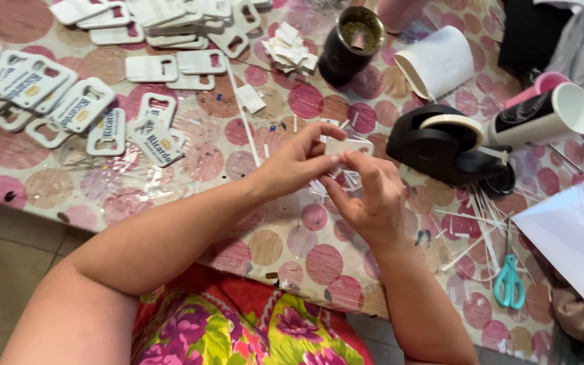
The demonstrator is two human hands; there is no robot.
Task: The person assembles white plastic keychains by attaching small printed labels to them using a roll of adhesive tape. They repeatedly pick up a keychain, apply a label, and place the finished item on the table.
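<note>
At frame centre, above a dotted table [265,247], the left hand [297,162] and right hand [368,196] both pinch a small white tag [350,146] by its edges; it looks light, stiff, thin, best gripped there.

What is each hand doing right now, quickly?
Left hand: closed, fingers pinching the small white bottle-opener piece above the table.
Right hand: closed on the same white piece, fingertips gripping its lower edge.
</note>
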